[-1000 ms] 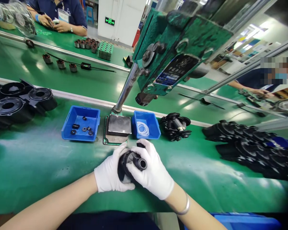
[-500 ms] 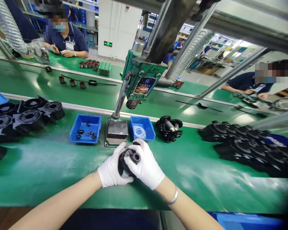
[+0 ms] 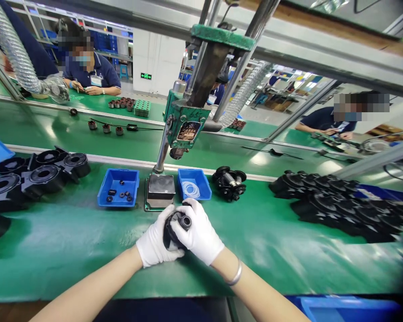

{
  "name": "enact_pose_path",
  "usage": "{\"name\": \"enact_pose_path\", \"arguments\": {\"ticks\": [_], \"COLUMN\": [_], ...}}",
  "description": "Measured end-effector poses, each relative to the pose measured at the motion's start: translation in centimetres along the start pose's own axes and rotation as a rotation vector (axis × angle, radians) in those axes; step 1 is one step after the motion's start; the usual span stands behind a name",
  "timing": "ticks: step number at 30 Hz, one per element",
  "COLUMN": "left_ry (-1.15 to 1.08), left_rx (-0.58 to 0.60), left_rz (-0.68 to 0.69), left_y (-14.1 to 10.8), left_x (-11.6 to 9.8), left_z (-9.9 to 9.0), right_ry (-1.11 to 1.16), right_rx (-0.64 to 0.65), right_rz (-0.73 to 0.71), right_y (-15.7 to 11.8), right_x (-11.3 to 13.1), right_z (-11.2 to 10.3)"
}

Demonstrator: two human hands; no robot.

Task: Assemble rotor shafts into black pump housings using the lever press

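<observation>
Between my two white-gloved hands is a round black part (image 3: 175,228) with a short hollow tube pointing up and right. My left hand (image 3: 155,239) wraps round its left and lower side. From the right, my right hand (image 3: 201,232) grips its top, thumb beside the tube. Just beyond the hands stands a green press (image 3: 186,127) with a dark metal block (image 3: 161,187) on its base. Left of the block, a blue bin (image 3: 118,201) holds small black pieces; right of it, another blue bin (image 3: 206,194) holds white rings (image 3: 190,189).
Black housings (image 3: 42,179) crowd the left side of the green table (image 3: 255,264), and stacked black parts (image 3: 336,205) fill the right. A cluster of black wheel-like parts (image 3: 229,183) sits beyond my right hand. Two people work across the bench behind a metal rail.
The camera view has shifted, so the press and bins appear lower and farther left. Both hands keep hold of the black part, with little change in grip.
</observation>
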State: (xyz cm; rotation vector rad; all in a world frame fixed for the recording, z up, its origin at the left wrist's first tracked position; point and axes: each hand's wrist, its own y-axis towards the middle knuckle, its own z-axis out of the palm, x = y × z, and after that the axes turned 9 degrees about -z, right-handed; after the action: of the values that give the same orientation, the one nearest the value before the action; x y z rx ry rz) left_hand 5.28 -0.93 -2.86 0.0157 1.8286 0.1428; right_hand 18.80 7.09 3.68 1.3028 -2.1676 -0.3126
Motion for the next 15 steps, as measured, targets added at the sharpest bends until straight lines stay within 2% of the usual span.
{"name": "enact_pose_path", "arguments": {"ticks": [4, 6, 8, 10, 12, 14, 15], "left_ry": [0.119, 0.141, 0.171, 0.208, 0.236, 0.243, 0.237], "left_rx": [-0.035, -0.079, -0.11, -0.131, -0.174, -0.23, -0.24], "left_rz": [0.137, 0.155, 0.152, 0.153, 0.152, 0.136, 0.128], "left_y": [0.4, 0.3, 0.0, -0.2, 0.3, 1.8, 2.8], "left_x": [0.0, -0.5, -1.6, -3.4, -5.3, -6.8, -7.2], "left_z": [0.5, 0.5, -0.2, -2.0, -4.5, -7.0, -8.0], "right_ry": [-0.001, 0.003, 0.039, 0.097, 0.115, 0.087, 0.068], "right_rx": [-0.01, 0.045, 0.146, 0.163, -0.051, -0.337, -0.439], "right_rz": [0.002, -0.017, -0.067, -0.105, -0.096, -0.114, -0.147], "right_y": [-0.3, -0.2, 0.6, 2.7, 6.2, 11.2, 14.1], "right_x": [0.0, -0.3, -1.1, -1.8, -2.2, -2.1, -1.7], "right_z": [0.4, -0.4, -2.6, -6.1, -10.5, -14.6, -16.4]}}
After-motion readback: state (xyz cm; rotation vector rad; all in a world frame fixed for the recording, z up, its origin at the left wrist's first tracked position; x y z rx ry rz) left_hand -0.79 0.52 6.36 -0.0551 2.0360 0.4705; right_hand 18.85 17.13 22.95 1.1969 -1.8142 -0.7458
